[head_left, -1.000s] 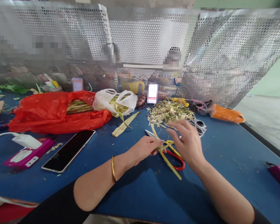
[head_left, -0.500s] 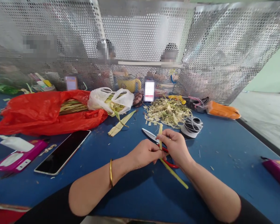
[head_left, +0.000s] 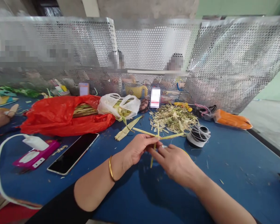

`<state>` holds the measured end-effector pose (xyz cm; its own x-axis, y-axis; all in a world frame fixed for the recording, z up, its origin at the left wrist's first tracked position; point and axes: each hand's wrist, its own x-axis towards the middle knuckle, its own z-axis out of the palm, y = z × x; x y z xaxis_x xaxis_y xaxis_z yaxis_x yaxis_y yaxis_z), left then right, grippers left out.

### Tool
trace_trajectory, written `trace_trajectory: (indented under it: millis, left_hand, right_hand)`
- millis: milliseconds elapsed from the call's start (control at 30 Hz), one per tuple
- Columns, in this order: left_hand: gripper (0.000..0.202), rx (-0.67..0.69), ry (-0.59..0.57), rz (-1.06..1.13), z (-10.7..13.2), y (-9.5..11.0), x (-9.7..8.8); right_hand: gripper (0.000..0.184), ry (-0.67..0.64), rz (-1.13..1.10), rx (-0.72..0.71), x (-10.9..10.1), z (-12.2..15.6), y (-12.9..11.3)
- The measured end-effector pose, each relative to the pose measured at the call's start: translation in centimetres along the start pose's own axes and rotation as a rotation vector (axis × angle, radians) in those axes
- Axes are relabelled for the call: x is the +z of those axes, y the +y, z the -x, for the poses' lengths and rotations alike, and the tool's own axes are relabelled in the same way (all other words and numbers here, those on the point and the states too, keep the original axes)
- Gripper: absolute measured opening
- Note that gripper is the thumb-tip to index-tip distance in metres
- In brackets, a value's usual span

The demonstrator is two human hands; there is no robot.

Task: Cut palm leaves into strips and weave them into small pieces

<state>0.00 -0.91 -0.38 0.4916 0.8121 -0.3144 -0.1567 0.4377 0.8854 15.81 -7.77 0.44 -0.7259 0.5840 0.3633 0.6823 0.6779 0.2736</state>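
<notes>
Pinching the crossed leaf strips [head_left: 158,137] near their middle, our left hand [head_left: 140,147] has its thumb and fingers closed on them above the counter [head_left: 238,168], straight in front of us. Our right hand [head_left: 177,163] is just beside it, its fingertips meeting the left hand's at the near side of the crossing; the fingers overlap there, so we cannot fairly tell whether the right one grips a strip or merely steadies it. Four narrow, pale yellow-green ends stick out: one to the left, one to the right, one away from us and one toward us. We judge the strips very light and springy, soft enough to fold yet apt to split along the grain if bent hard, and perhaps a little slick against one another. The crossing looks the best place to take hold, with a flat pinch, since a tug on one loose end could pull the folds apart. Beyond our hands lie a flat leaf piece [head_left: 126,131] and a heap of leaf scraps [head_left: 175,119]; a spool of thread [head_left: 199,137] is to the right, and a white plastic bag [head_left: 132,106] and a red plastic bag [head_left: 46,115] lie farther left.
</notes>
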Motion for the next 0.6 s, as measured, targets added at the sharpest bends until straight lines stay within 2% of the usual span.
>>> trace_trajectory:
  millis: [67, 133, 200, 367, 600]
  left_hand:
    - [0.029, -0.010, -0.028, 0.001, 0.0, -0.1, 0.0]
    - [0.027, -0.002, -0.029, 0.008, 0.1, -0.2, 0.2]
    - [0.027, 0.000, -0.005, 0.017, 0.3, -0.2, 0.4]
    - [0.028, 0.025, 0.053, 0.086, 0.5, -0.4, 1.1]
    - [0.028, 0.013, 0.104, 0.096, 0.7, -0.4, 1.4]
  right_hand:
    - [0.023, -0.028, 0.049, -0.001, 1.3, -0.1, -0.5]
    - [0.018, 0.002, 0.049, 0.015, 2.2, -0.1, -0.8]
    - [0.025, 0.070, 0.015, 0.043, 2.5, -0.1, -0.9]
    - [0.032, 0.215, -0.089, 0.116, 2.2, 0.0, -1.2]
    - [0.033, 0.231, -0.204, 0.154, 1.4, -0.2, -2.3]
